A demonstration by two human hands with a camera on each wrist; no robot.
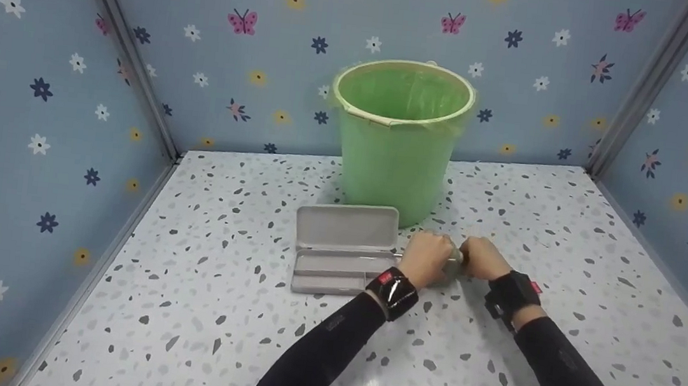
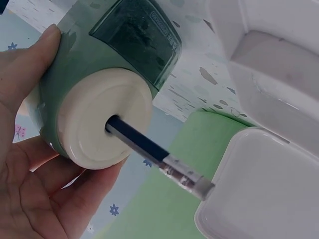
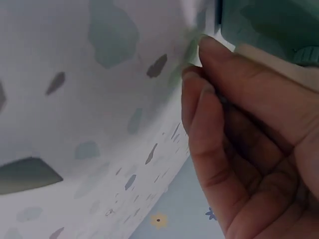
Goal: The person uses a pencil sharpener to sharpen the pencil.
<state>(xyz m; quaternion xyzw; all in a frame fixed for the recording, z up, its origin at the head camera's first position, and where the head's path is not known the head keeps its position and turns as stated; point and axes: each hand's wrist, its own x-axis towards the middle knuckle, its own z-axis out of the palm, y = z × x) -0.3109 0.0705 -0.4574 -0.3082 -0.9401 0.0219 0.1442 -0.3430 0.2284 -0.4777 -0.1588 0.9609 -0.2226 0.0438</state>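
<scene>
A green pencil sharpener (image 2: 75, 59) with a cream round front and a dark see-through window is gripped by my left hand (image 1: 427, 256), thumb on one side and fingers on the other. From the hole in its front sticks a dark pencil (image 2: 142, 142) with a metal band and pale eraser end. At the sharpener's opposite end, my right hand (image 1: 484, 257) has its fingers curled and thumb against them. In the right wrist view, a cream crank arm (image 3: 274, 62) runs behind the thumb; the handle is hidden inside that hand.
An open grey pencil case (image 1: 346, 228) with compartments lies left of the hands, its lid tilted back. Behind it stands a green bin (image 1: 395, 160) with a liner over its rim. Flowered panels (image 1: 290, 40) enclose the speckled tabletop (image 1: 210, 307) at the back and sides.
</scene>
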